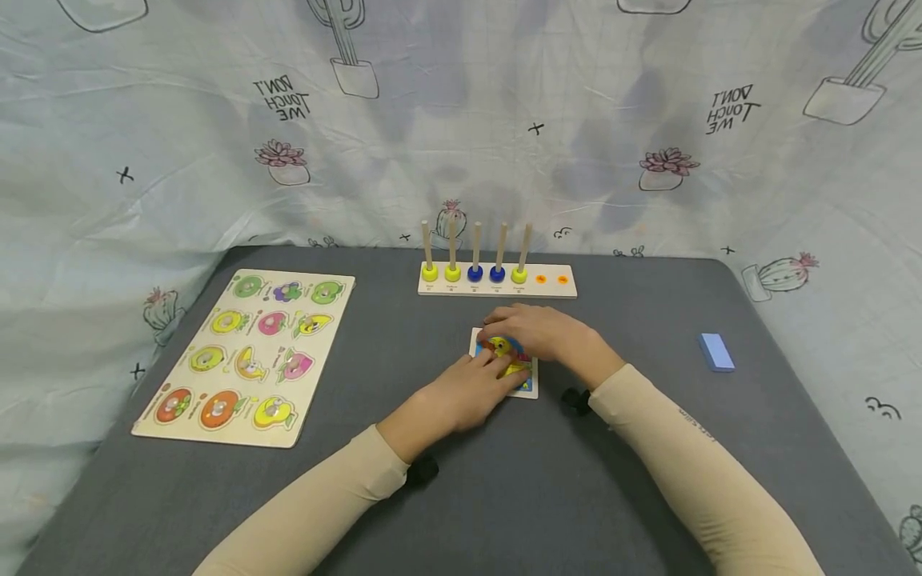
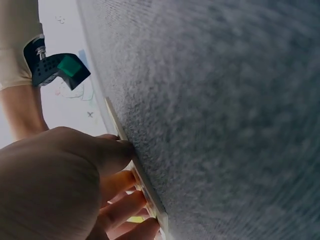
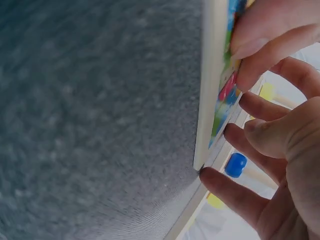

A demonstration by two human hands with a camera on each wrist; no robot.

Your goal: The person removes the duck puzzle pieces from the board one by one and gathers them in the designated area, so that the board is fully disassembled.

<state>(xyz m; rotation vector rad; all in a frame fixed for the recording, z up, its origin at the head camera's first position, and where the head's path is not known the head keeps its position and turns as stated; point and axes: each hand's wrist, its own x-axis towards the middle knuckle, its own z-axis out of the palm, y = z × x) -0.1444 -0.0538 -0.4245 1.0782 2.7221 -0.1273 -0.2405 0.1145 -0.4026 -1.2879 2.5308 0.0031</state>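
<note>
A small picture board [image 1: 534, 387] with a yellow cartoon animal on a blue ground lies flat on the grey table, partly hidden under both hands. My left hand [image 1: 468, 392] comes from the near left, its fingertips resting on the picture; in the left wrist view its thumb lies at the board's edge [image 2: 115, 116]. My right hand [image 1: 543, 332] arches over the board's far right side. In the right wrist view its spread fingertips [image 3: 212, 177] touch along the edge, while its thumb stands off the picture.
Behind the hands stands a white peg stand [image 1: 497, 290] with yellow and blue rings on upright pegs. A large fruit puzzle board [image 1: 288, 424] lies at the left. A light blue block [image 1: 716, 352] sits at the right. A printed cloth [image 1: 461, 120] hangs behind the table.
</note>
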